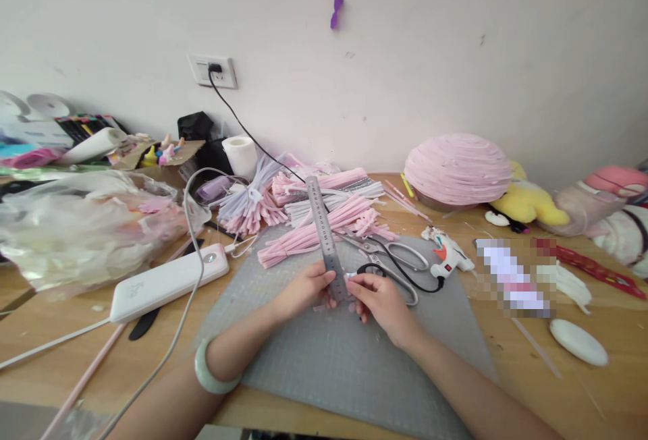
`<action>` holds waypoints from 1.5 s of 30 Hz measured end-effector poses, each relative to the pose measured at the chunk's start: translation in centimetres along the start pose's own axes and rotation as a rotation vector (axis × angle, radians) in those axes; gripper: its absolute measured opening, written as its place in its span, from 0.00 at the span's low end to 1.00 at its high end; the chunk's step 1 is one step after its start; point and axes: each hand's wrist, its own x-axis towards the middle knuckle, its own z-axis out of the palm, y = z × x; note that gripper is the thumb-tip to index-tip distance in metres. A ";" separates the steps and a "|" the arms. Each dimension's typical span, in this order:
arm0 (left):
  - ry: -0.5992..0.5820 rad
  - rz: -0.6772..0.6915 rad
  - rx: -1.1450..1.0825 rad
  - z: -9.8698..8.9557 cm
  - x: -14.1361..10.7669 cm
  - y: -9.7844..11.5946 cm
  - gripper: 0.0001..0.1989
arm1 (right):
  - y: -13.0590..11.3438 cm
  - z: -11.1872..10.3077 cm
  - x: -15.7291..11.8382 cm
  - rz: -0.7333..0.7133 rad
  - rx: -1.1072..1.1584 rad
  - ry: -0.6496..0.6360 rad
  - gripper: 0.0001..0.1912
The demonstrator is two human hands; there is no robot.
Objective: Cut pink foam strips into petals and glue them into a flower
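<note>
My left hand (314, 286) grips a steel ruler (322, 227) near its lower end, thumb on its face. The ruler stands tilted up and away over the grey cutting mat (304, 352). Beside its lower edge, the fingers of my right hand (377, 298) are pinched together around something small and pale that I cannot make out. A black loop (372, 269) shows just behind that hand. Grey-handled scissors (405, 285) lie beyond my right hand. Behind the ruler are bundles of pink pipe cleaners (298, 234).
A white power bank (169, 283) with cables lies left, near a plastic bag (86, 231). To the right are a glue gun (450, 261), a pixelated phone-like object (514, 278) and a white oval case (578, 342). A pink dome (458, 170) and yellow plush (529, 204) stand behind.
</note>
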 end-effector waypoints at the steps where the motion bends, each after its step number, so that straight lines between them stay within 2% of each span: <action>1: 0.005 0.004 -0.008 0.0 0.0 0.0 0.14 | -0.1 -0.1 0.0 -0.007 -0.009 0.008 0.17; 9: 0.088 0.000 -0.026 -0.8 0.5 -0.4 0.11 | -1.4 -1.8 -0.1 -0.129 -0.221 0.210 0.13; 13: 0.131 -0.011 -0.035 -1.0 0.6 -0.4 0.09 | -2.8 -4.8 0.7 -0.330 -0.658 0.408 0.09; 16: 0.143 -0.019 -0.035 -0.9 0.5 -0.2 0.08 | -4.3 -7.4 2.0 -0.334 -0.972 0.521 0.09; 19: 0.145 -0.021 -0.028 -0.9 0.5 -0.3 0.08 | -5.6 -9.2 3.3 -0.313 -1.094 0.502 0.10; 22: 0.146 -0.016 -0.022 -1.0 0.6 -0.4 0.09 | -6.1 -9.9 4.2 -0.296 -1.168 0.450 0.11; 34: 0.158 -0.017 -0.014 -0.8 0.8 -0.6 0.11 | -8.0 -10.5 7.8 -0.252 -1.249 0.455 0.12; 39: 0.183 -0.050 0.040 -0.5 0.7 -0.1 0.10 | -8.8 -10.5 8.7 -0.268 -1.261 0.436 0.14; 45: 0.204 -0.053 0.118 -0.5 0.6 0.0 0.09 | -10.2 -11.5 11.0 -0.239 -1.326 0.414 0.15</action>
